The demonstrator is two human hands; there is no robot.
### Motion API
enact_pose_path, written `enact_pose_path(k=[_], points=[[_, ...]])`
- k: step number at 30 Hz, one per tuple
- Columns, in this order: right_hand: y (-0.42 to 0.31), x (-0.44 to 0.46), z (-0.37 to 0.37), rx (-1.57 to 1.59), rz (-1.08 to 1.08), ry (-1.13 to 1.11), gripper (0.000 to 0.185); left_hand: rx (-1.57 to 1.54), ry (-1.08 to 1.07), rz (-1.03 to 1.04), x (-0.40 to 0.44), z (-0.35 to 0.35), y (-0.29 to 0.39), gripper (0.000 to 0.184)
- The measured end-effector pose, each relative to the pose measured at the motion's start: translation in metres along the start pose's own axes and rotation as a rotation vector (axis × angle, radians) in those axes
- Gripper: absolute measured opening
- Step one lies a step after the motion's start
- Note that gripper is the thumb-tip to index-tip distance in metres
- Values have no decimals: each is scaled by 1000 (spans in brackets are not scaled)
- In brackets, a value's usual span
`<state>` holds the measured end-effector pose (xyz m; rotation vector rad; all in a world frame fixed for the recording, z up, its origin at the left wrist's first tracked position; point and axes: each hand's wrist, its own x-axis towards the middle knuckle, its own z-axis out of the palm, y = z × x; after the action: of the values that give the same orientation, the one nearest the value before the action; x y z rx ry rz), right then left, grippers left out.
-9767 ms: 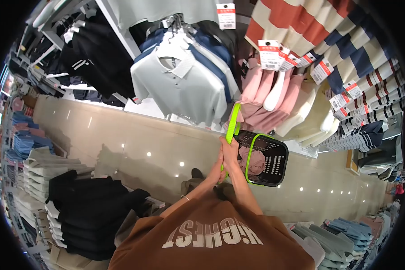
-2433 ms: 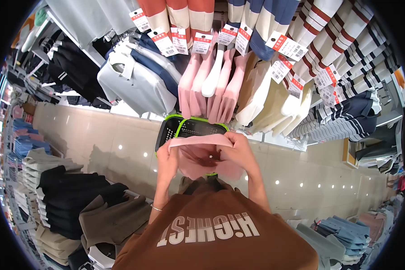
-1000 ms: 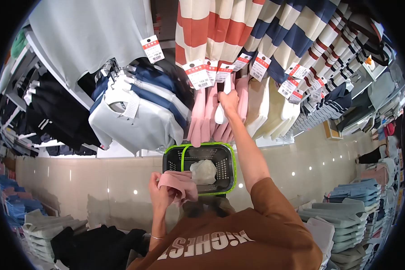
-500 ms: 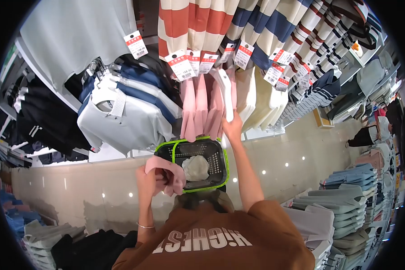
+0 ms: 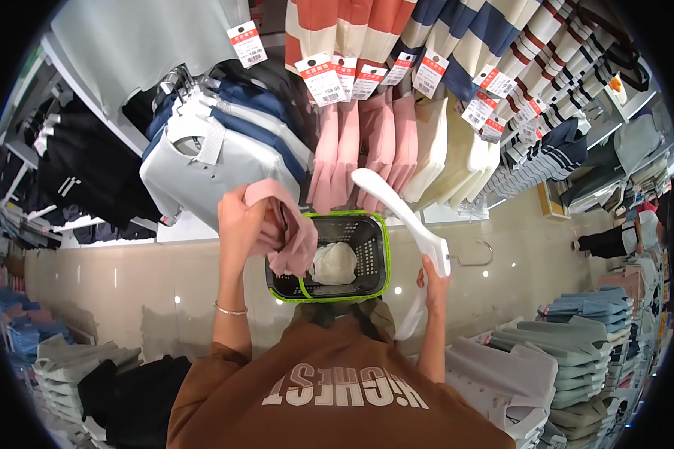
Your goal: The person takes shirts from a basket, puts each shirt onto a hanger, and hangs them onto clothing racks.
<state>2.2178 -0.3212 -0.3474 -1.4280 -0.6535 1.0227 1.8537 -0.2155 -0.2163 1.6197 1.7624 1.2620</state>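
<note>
Your right hand (image 5: 433,283) now has the white hanger (image 5: 406,215) off the rail and away from the hanging pink garments (image 5: 378,146), fingers curled round its middle, while your left hand (image 5: 237,218) grips the bunched pink garment (image 5: 290,238) near the basket (image 5: 386,258), leaving neither free.

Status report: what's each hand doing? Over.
Left hand holding pink garment. Right hand gripping bare white hanger. Black basket between them, pale bundle inside; garment hides one corner.
</note>
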Motion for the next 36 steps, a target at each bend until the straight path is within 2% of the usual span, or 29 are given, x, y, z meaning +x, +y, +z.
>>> enact_pose_path(k=[5, 10, 13, 16, 19, 22, 25, 26, 29, 32, 33, 34, 36], points=[[-33, -17, -26, 41, -41, -357, 28, 60, 13, -1, 14, -5, 0, 26], [-64, -30, 21, -308, 27, -381, 33, 52, -37, 16, 3, 13, 38, 25], [-59, -37, 72, -246, -45, -420, 33, 161, -118, 167, -10, 32, 60, 19], [-36, -42, 116, -76, -166, -439, 34, -83, -348, 17, -30, 48, 85, 26], [2, -30, 116, 4, -235, -461, 35, -224, -401, 515, -46, 56, 98, 48], [0, -26, 106, 94, -266, -472, 36, -158, -471, 628, -43, 27, 119, 62], [-6, -22, 90, 40, -287, -514, 34, -145, -559, 545, -31, 21, 107, 61], [-8, -20, 85, 9, -323, -569, 33, 11, -581, 642, -29, 24, 99, 58], [-32, -21, 86, -30, -339, -702, 32, 489, -890, 609, -38, 36, 90, 47], [-36, -22, 79, -155, -372, -744, 33, 423, -959, 592, -41, 57, 87, 33], [-36, -20, 76, -216, -396, -746, 34, 417, -967, 561, -38, 56, 91, 33], [-37, -15, 76, -209, -306, -780, 37, 410, -976, 527, -35, 52, 96, 33], [-67, -9, 75, -293, -374, -888, 39, 375, -963, 512, -27, 46, 97, 35]])
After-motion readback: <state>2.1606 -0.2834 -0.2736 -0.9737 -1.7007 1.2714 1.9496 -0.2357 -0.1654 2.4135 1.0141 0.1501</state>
